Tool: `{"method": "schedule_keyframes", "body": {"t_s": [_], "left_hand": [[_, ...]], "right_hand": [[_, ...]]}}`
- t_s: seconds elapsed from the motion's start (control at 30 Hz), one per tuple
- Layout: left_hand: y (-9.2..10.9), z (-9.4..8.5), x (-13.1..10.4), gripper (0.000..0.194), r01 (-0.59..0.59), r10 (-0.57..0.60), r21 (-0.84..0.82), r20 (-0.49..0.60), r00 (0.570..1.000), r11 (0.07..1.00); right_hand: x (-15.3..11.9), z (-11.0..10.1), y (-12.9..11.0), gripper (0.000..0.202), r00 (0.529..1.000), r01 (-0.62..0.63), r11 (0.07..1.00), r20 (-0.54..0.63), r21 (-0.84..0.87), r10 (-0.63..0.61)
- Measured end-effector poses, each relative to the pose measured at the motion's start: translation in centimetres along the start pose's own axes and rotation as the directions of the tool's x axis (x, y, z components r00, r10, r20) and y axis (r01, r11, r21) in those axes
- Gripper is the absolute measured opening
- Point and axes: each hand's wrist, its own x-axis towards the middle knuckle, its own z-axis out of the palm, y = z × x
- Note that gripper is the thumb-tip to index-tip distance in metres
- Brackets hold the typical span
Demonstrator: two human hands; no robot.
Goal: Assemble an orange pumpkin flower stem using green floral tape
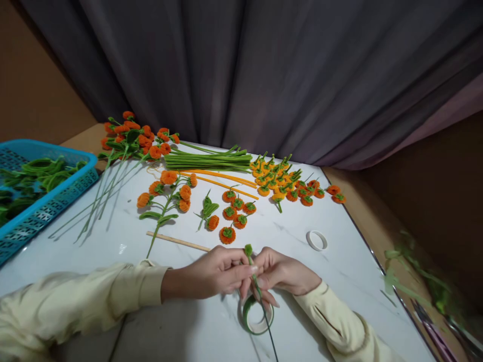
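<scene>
A grey curtain (234,60) hangs beyond a white marbled table (294,216). Well left of the bundle of green chenille stems (207,162) stands a blue plastic basket (49,207) of green leaves. Just left of the bundle, a heap of orange flower sprays (130,124) on long stems looks complete; nearer the wearer than the bundle, one leafy orange spray (166,219) appears fully assembled too. Right of the bundle, yellow-orange flower heads (278,178) lie unmounted; more loose orange flower heads (240,221) lie on its near side, seemingly still to be used.

Nearest the wearer, straight out from the bundle, the left hand (217,271) pinches a thin wire stem (269,332), and the right hand (289,271) closes thumb and fingertips on it just below. A roll of green floral tape (245,315) is beneath the right fingers. The stem carries only a small green tip (248,250), with no orange flower yet: judged early.
</scene>
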Motion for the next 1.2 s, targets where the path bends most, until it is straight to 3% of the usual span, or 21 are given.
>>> {"method": "schedule_keyframes", "body": {"t_s": [0.17,0.43,0.53,0.63,0.8,0.97,1.2], "left_hand": [[0.3,0.0,-0.2,0.036,-0.076,0.076,0.213,0.009,0.997,0.974],[-0.2,-0.4,0.1,0.038,-0.231,0.232,0.346,0.04,0.972,0.909],[-0.4,-0.4,0.1,0.04,-0.295,0.315,0.444,0.03,0.949,0.846],[-0.5,-0.3,0.1,0.038,-0.288,0.325,0.476,0.005,0.946,0.831],[-1.1,-0.1,0.1,0.035,-0.225,0.265,0.382,-0.055,0.963,0.896],[-1.2,0.2,0.1,0.032,-0.113,0.119,0.088,-0.061,0.991,0.99],[-0.1,0.7,-0.1,0.036,-0.057,0.044,-0.123,-0.11,0.993,0.991]], "right_hand": [[0.4,0.1,0.7,0.037,0.993,0.011,0.997,0.117,0.073,-0.019],[0.4,0.5,1.3,0.032,0.996,0.076,0.996,-0.049,0.044,-0.074],[0.6,0.5,1.9,0.032,0.996,0.073,0.995,-0.063,0.062,-0.069],[0.8,0.5,2.3,0.029,0.995,0.098,0.99,-0.033,0.105,-0.095],[1.1,0.5,2.8,0.03,0.988,0.147,0.975,0.03,0.169,-0.155],[1.0,0.4,2.8,0.03,0.982,0.162,0.971,0.066,0.176,-0.175],[1.2,0.5,2.6,0.033,0.986,0.142,0.979,0.066,0.143,-0.153]]}}
